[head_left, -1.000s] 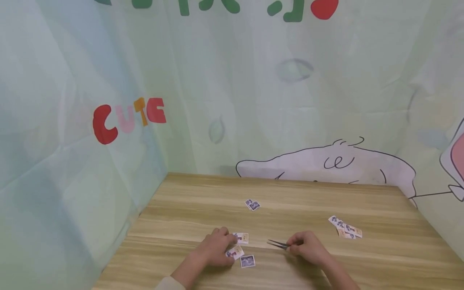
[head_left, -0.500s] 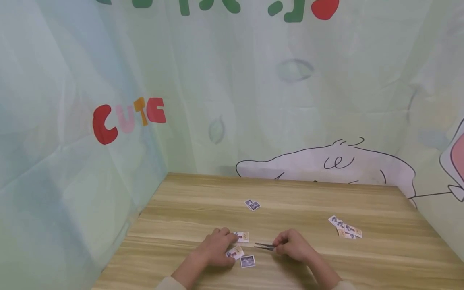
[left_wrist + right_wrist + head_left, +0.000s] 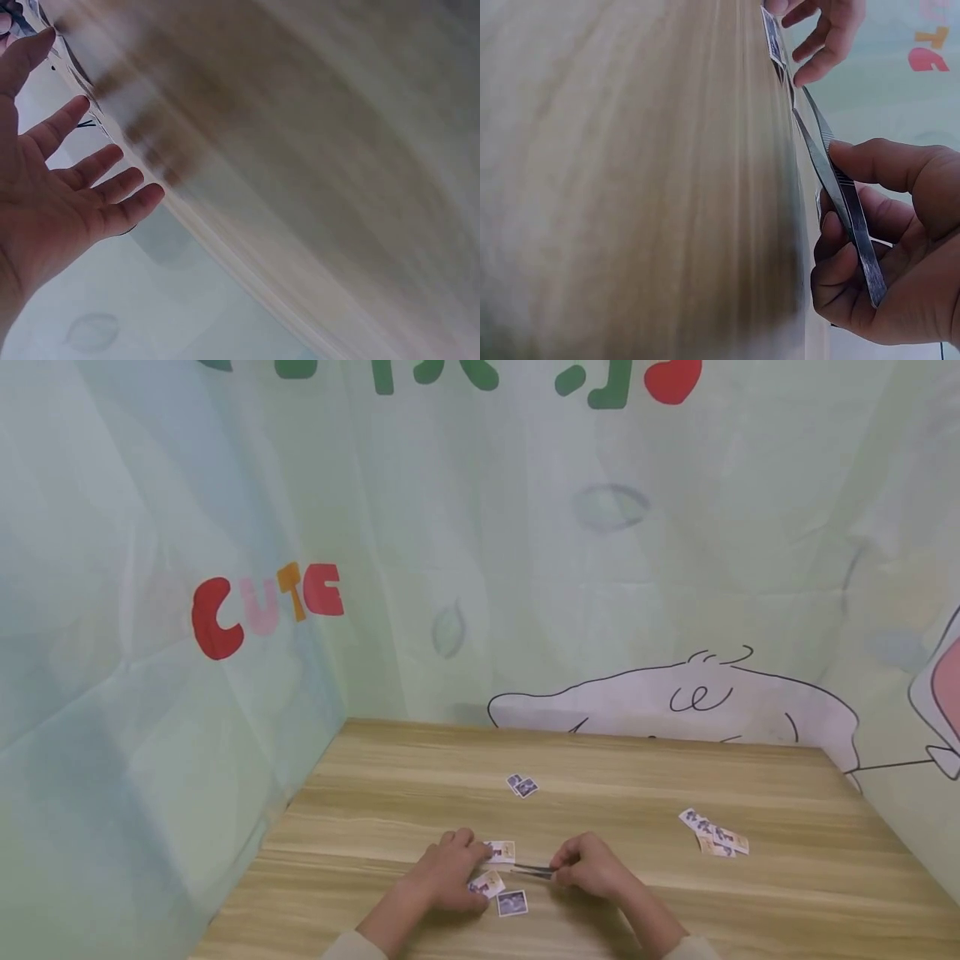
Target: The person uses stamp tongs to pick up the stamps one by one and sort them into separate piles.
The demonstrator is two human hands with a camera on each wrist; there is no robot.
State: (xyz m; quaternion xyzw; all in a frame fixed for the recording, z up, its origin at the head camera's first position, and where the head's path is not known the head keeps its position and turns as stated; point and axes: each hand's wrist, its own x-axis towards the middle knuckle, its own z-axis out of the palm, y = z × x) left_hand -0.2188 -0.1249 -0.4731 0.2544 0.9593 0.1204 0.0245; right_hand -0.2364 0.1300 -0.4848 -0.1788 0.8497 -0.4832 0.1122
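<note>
My right hand [image 3: 592,866] pinches dark metal tweezers [image 3: 840,180], whose tips are parted and point left. In the head view these tips lie at the lower right corner of an orange-and-white stamp [image 3: 502,852]; whether they touch it, I cannot tell. The left hand [image 3: 447,874] rests at the left of the stamps with fingers spread, its index fingertip on that stamp's left end. Just below, a second orange-and-white stamp [image 3: 487,884] lies slanted near the left thumb. A purple-grey stamp [image 3: 512,903] is beside it. The left wrist view shows the fingers [image 3: 60,127] extended and apart.
Two overlapping purple-grey stamps [image 3: 523,786] lie farther back on the wooden table [image 3: 405,777]. Several more stamps [image 3: 714,834] overlap in a pile at the right. A printed cloth [image 3: 450,527] hangs behind the table and along its left side.
My right hand has moved left with the tweezers, bringing their tips up to the upper orange-and-white stamp. The left hand has stayed in place.
</note>
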